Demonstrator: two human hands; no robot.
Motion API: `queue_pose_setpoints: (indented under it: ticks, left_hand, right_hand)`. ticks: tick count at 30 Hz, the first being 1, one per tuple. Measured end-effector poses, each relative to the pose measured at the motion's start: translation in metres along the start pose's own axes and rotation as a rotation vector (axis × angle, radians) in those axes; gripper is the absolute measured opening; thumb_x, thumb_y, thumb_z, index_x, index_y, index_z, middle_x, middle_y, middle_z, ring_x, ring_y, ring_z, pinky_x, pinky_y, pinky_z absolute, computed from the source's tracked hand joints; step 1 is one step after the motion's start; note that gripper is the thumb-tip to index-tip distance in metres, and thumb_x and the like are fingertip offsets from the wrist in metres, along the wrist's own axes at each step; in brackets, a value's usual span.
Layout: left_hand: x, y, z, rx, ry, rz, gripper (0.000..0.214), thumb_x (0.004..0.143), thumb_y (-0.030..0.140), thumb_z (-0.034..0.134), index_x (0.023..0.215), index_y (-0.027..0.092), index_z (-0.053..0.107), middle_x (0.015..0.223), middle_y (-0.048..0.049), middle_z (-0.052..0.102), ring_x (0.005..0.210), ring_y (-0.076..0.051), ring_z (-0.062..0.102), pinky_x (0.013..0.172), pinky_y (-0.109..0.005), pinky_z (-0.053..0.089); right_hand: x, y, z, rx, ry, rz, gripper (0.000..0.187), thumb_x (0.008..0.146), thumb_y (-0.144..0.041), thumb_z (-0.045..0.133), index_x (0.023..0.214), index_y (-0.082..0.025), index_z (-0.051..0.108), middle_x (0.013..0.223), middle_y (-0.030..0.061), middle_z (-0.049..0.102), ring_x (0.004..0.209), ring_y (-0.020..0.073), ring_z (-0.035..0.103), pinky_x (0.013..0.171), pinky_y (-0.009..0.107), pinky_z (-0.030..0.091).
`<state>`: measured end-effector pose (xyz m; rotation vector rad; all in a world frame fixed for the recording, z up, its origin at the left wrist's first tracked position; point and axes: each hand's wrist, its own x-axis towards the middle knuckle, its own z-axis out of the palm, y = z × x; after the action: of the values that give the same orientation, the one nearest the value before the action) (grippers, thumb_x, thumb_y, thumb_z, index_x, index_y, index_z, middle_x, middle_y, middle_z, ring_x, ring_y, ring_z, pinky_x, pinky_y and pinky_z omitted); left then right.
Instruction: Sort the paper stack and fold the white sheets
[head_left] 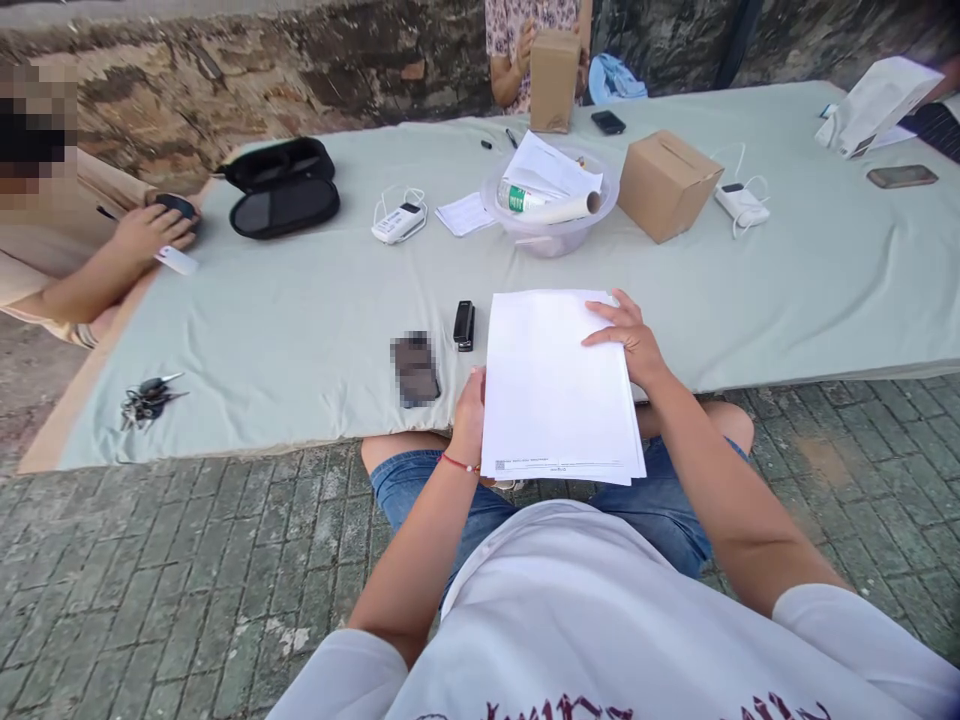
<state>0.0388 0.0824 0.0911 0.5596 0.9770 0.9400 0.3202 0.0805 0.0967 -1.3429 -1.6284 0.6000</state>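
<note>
A stack of white paper sheets (pixel 559 385) lies partly over the table's near edge and partly above my lap, its edges slightly uneven. My left hand (pixel 470 418) grips the stack's left edge, with most of its fingers hidden under the paper. At the upper right corner, my right hand (pixel 630 338) holds the stack, fingers over the top sheet. Small print and a square code run along the bottom of the top sheet. Just left of the paper rests a black stapler (pixel 464 326). Beside it is a dark, blurred-out phone-like object (pixel 416 370).
A clear plastic basin (pixel 551 238) holds papers, a bottle and a cardboard tube. Cardboard boxes (pixel 667 187), white cabled devices (pixel 398 222), an open black case (pixel 285 205) and keys (pixel 148 402) lie on the cloth-covered table (pixel 300 330). Other people sit at the left, far side and right.
</note>
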Motion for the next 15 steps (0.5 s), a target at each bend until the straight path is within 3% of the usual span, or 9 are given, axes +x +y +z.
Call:
queue_pose_setpoints:
  ticks: [3, 6, 9, 12, 13, 15]
  left_hand:
    - [-0.006, -0.025, -0.017, -0.054, -0.085, -0.257, 0.067, 0.077, 0.071, 0.055, 0.107, 0.012, 0.068, 0.101, -0.0141, 0.073, 0.102, -0.033, 0.066, 0.090, -0.045, 0.053]
    - [-0.014, -0.053, -0.037, 0.006, -0.099, -0.449, 0.047, 0.070, 0.044, 0.077, 0.100, 0.008, 0.069, 0.096, -0.0178, 0.073, 0.097, -0.033, 0.069, 0.092, -0.047, 0.052]
    - [-0.019, -0.075, -0.048, 0.022, -0.081, -0.461, 0.040, 0.066, 0.030, 0.082, 0.096, 0.007, 0.069, 0.095, -0.0191, 0.074, 0.092, -0.032, 0.070, 0.093, -0.049, 0.052]
    - [-0.019, -0.086, -0.049, -0.009, -0.039, -0.451, 0.041, 0.064, 0.029, 0.084, 0.095, 0.008, 0.069, 0.097, -0.0186, 0.074, 0.092, -0.032, 0.070, 0.092, -0.049, 0.052]
    - [-0.018, -0.088, -0.048, -0.010, -0.023, -0.449, 0.042, 0.063, 0.029, 0.084, 0.096, 0.008, 0.069, 0.097, -0.0182, 0.074, 0.092, -0.031, 0.070, 0.092, -0.049, 0.053]
    - [-0.017, -0.090, -0.046, 0.000, -0.006, -0.455, 0.044, 0.061, 0.027, 0.086, 0.097, 0.008, 0.069, 0.097, -0.0174, 0.074, 0.090, -0.031, 0.071, 0.092, -0.049, 0.053]
  right_hand:
    - [-0.014, 0.028, 0.018, -0.001, -0.095, 0.059, 0.019, 0.079, -0.048, 0.071, 0.082, -0.031, 0.077, 0.134, -0.0035, 0.058, 0.145, 0.0258, 0.020, 0.120, 0.051, 0.018]
    - [-0.036, 0.038, 0.027, 0.006, -0.083, 0.134, 0.016, 0.080, -0.043, 0.070, 0.092, -0.033, 0.076, 0.140, -0.0030, 0.052, 0.144, 0.0249, 0.025, 0.119, 0.048, 0.021]
    - [-0.064, 0.034, 0.025, 0.012, 0.131, 0.248, 0.024, 0.085, -0.043, 0.063, 0.105, -0.032, 0.071, 0.139, 0.0015, 0.052, 0.132, 0.0236, 0.044, 0.111, 0.046, 0.037]
    - [-0.102, 0.026, 0.020, 0.137, 0.393, 0.506, 0.034, 0.087, -0.051, 0.055, 0.106, -0.025, 0.066, 0.114, 0.0069, 0.065, 0.100, 0.0205, 0.063, 0.083, 0.037, 0.056]
    - [-0.115, 0.024, 0.020, 0.187, 0.433, 0.605, 0.037, 0.086, -0.054, 0.054, 0.104, -0.023, 0.064, 0.103, 0.0066, 0.067, 0.089, 0.0192, 0.065, 0.075, 0.035, 0.057]
    - [-0.141, 0.020, 0.023, 0.265, 0.384, 0.752, 0.038, 0.083, -0.057, 0.056, 0.099, -0.023, 0.064, 0.096, 0.0056, 0.068, 0.086, 0.0189, 0.065, 0.070, 0.031, 0.056]
